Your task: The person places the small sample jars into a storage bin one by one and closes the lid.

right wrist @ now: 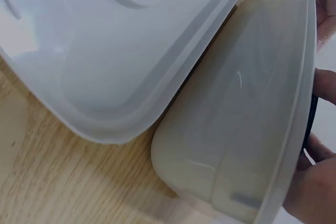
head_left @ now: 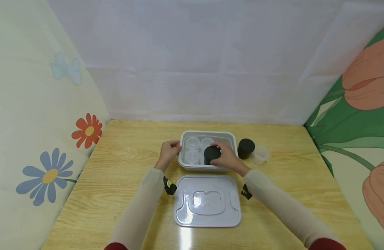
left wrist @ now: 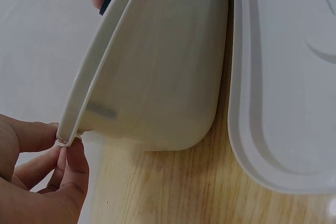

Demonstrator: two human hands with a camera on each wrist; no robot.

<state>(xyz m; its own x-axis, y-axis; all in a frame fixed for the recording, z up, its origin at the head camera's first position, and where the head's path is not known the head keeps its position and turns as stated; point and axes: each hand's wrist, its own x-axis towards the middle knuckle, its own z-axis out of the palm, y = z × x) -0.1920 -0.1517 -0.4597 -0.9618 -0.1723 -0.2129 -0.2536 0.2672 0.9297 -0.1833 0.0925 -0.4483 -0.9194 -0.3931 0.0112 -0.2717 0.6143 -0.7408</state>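
Note:
A white rectangular plastic bin [head_left: 207, 168] stands on the table, several clear round cups [head_left: 192, 157] inside it. My left hand [head_left: 168, 152] pinches the bin's left rim between thumb and fingers, as the left wrist view shows close up. From the right, my right hand [head_left: 227, 156] reaches over the rim and grips a black cylindrical container [head_left: 212, 153] by its sides, low within the bin at the front middle. Most of that container is hidden from the wrist views by the bin wall [right wrist: 236, 93].
A white lid [head_left: 207, 218] lies flat right in front of the bin. To the bin's right stand another black cylindrical container [head_left: 246, 148] and a clear cup [head_left: 260, 155]. The wooden table [head_left: 123, 156] meets a white cloth backdrop [head_left: 185, 90] behind.

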